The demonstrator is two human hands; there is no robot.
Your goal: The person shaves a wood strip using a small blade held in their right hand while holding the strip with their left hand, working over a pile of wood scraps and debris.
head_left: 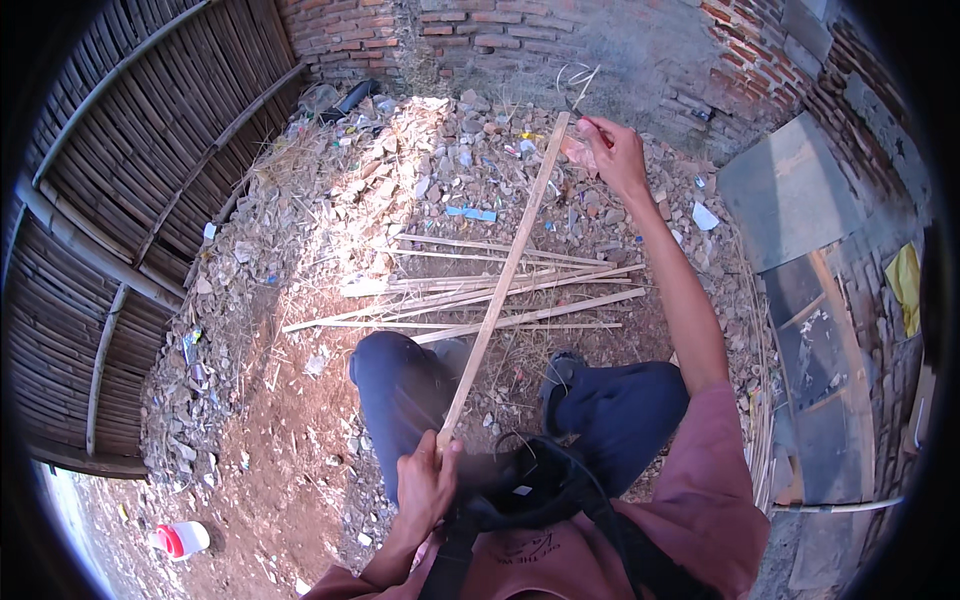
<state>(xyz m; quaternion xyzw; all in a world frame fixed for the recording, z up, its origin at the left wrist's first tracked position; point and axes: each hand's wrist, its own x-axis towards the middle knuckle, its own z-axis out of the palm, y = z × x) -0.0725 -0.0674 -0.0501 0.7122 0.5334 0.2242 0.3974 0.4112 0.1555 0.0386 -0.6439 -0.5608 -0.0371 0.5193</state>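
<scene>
A long, flat bamboo strip [512, 262] slants away from my lap toward the brick wall. My left hand [428, 485] is closed around its near end, close to my left thigh. My right arm reaches far forward, and my right hand [615, 157] is beside the strip's far end with the fingers pinched together. What the pinch holds, if anything, is too small to make out. A thin curled sliver [584, 88] rises just past that end. Under the long strip, several loose bamboo strips [470, 290] lie in a crossed pile on the ground.
Rubble and litter [440, 150] cover the ground before a brick wall [500, 35]. A bamboo-slat wall [110, 200] stands at left, and grey boards [795, 190] lean at right. A white container with a red rim [185, 540] lies at lower left. My bent knees flank the strip.
</scene>
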